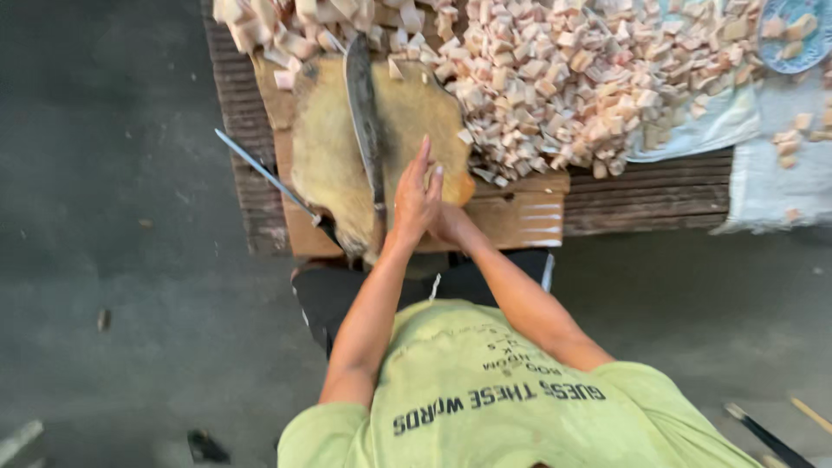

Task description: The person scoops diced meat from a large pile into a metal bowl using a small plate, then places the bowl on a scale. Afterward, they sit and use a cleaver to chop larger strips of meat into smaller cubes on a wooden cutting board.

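My left hand [416,195] lies flat with fingers stretched out on a round, worn wooden chopping block [325,147]. It sits just right of a big cleaver [364,113] lying lengthwise across the block. My right hand [449,222] is mostly hidden behind the left hand at the block's near edge. Its fingers and whatever it touches cannot be made out. A large heap of pale pink and white cubed pieces [589,78] lies right of the block and behind it.
A thin long blade with a dark handle [264,176] sticks out left of the block. The block rests on a board [520,212] over a slatted wooden table [650,191]. A blue plate [797,30] and white cloth [771,173] lie at right. Dark concrete floor surrounds the table.
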